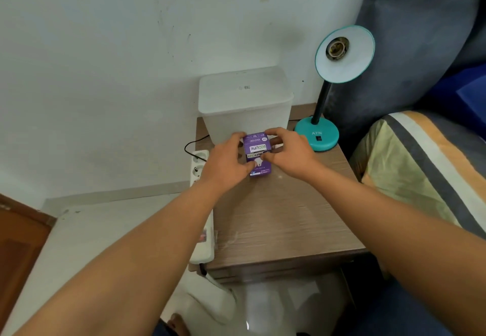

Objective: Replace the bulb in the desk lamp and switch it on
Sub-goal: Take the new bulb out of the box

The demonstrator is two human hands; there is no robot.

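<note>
Bulb box (258, 154), light thin card that probably crushes easily, is gripped by left hand (228, 161) and right hand (288, 153) near the bedside table's (284, 220) back edge; fingers belong at its top flap.

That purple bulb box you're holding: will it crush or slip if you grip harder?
The purple bulb box looks like thin cardboard, so it probably dents under a hard squeeze. Both the left hand and right hand pinch it; its printed faces may be slightly slick.

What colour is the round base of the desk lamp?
Teal, with a small black switch, on the round plastic lamp base; the head view shows it clearly.
</note>
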